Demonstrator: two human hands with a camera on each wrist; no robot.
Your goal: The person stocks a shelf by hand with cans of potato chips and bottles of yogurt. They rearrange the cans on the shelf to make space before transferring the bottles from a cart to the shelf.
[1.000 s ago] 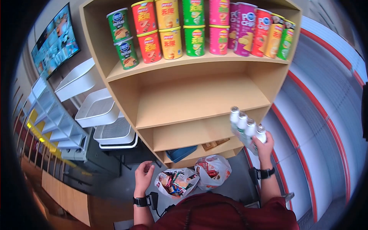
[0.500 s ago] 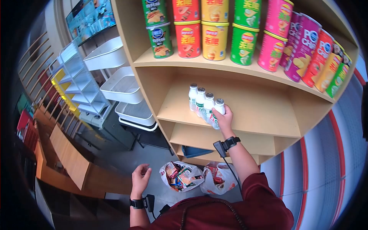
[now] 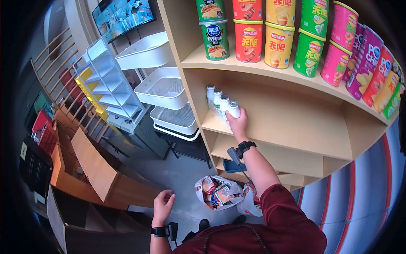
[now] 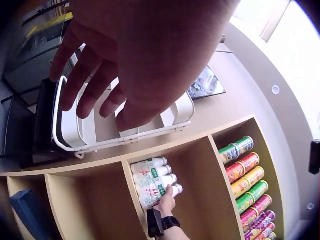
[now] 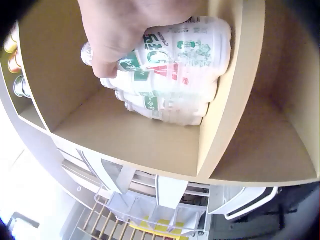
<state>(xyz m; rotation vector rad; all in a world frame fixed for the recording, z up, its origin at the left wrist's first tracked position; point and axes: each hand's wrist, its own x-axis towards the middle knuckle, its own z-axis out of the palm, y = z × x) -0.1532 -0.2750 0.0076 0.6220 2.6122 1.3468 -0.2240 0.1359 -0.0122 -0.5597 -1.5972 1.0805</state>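
Note:
A shrink-wrapped pack of white milk-drink bottles with dark caps stands upright at the left end of the middle shelf. My right hand holds it by the nearest bottle, thumb and fingers around the upper part. In the right wrist view the pack shows green and red print under clear film, its base at the shelf board. My left hand hangs in the air low in front, away from the shelves, holding nothing. Its fingers are loosely bent in the left wrist view.
Chip canisters line the shelf above, some stacked in pairs. A blue tray lies on a low shelf. Plastic bags of snacks sit on the floor. White trolley baskets stand left of the shelf unit, with a wooden board further left.
My right hand has carried the bottle pack from the right of the shelf unit leftward and into the middle shelf's left end. The head view has turned left. My left hand stays low and empty.

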